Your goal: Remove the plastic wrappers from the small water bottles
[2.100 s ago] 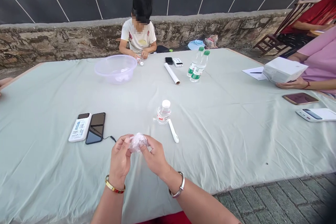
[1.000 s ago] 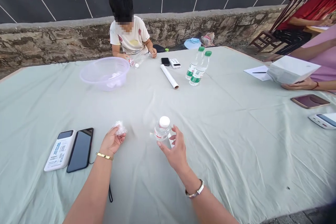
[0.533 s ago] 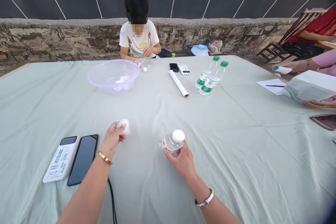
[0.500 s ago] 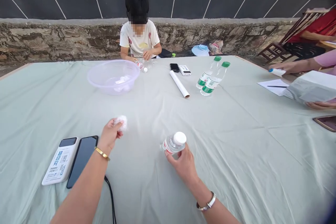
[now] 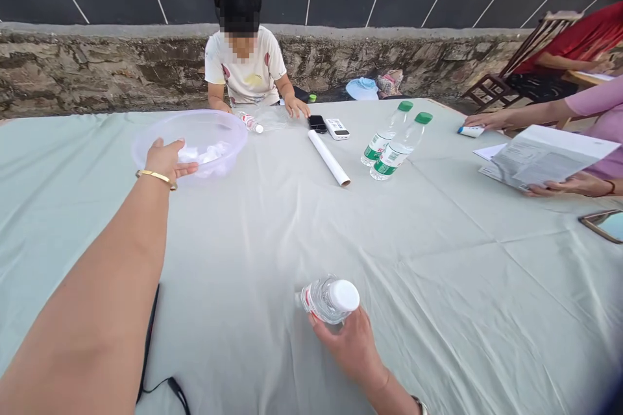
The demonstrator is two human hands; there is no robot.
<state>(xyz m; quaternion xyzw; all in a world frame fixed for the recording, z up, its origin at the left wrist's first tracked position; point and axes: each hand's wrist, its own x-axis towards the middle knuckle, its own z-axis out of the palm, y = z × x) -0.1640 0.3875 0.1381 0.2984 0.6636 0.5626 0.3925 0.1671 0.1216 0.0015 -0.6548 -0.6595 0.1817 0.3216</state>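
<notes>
My left hand (image 5: 167, 161) reaches over the near rim of a translucent lilac basin (image 5: 146, 126), its thumb and fingers apart. Crumpled clear-white plastic (image 5: 212, 153) lies in the basin, with a piece right beside my fingertips. My right hand (image 5: 351, 345) grips a small clear water bottle (image 5: 318, 298) with a white cap and red-and-white label. The bottle leans on the cloth near me, its cap toward my hand.
A white roll (image 5: 329, 158) and two green-capped bottles (image 5: 392, 150) stand or lie mid-table. Beyond are a black phone (image 5: 317, 124) and a white power bank (image 5: 337, 129). Across sits a person with another small bottle (image 5: 251, 122); at right, someone holds papers (image 5: 549, 155).
My left hand moved forward from mid-table to the basin with the crumpled plastic and has opened there. The bottle in my right hand now appears lower in view. The person opposite reached toward the phone.
</notes>
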